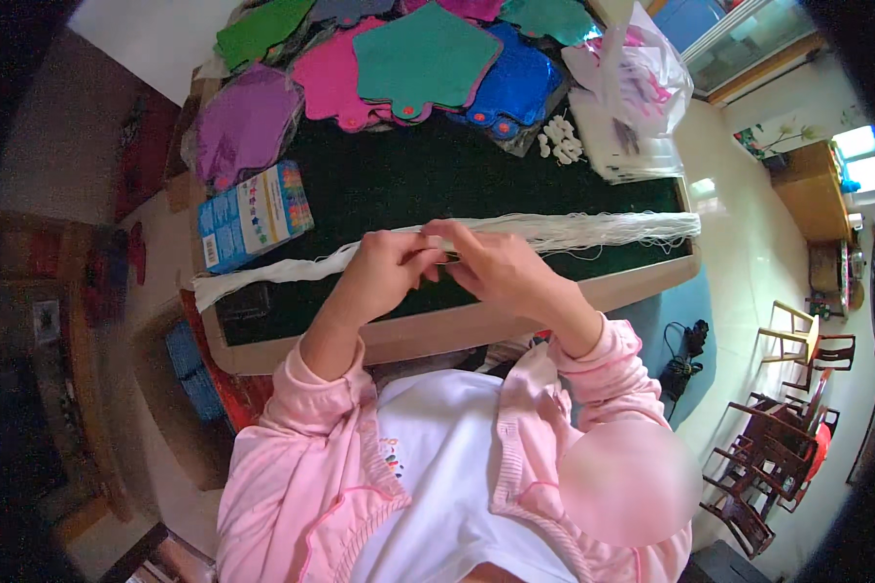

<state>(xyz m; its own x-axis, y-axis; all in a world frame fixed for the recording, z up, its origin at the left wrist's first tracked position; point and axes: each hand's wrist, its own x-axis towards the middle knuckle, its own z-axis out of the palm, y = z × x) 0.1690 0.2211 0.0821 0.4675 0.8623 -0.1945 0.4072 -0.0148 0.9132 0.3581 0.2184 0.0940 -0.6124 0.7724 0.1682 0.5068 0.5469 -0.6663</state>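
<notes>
My left hand (384, 270) and my right hand (506, 267) meet over the near part of the table, fingertips pinched together. Something small may be between them, but the fingers hide it and I cannot make it out. A long hank of white string (622, 231) stretches across the dark green tabletop (389, 175), behind and beneath both hands. Its left end (253, 280) is gathered tight, while the right end fans into loose strands.
A blue box (253, 216) lies left of the hands. Pentagon-like felt pieces in teal (423, 56), pink (332, 73), purple (250, 121) and blue (515, 87) spread along the back. Small white pieces (561, 141) sit beside a clear plastic bag (642, 83). Chairs (778, 447) stand right.
</notes>
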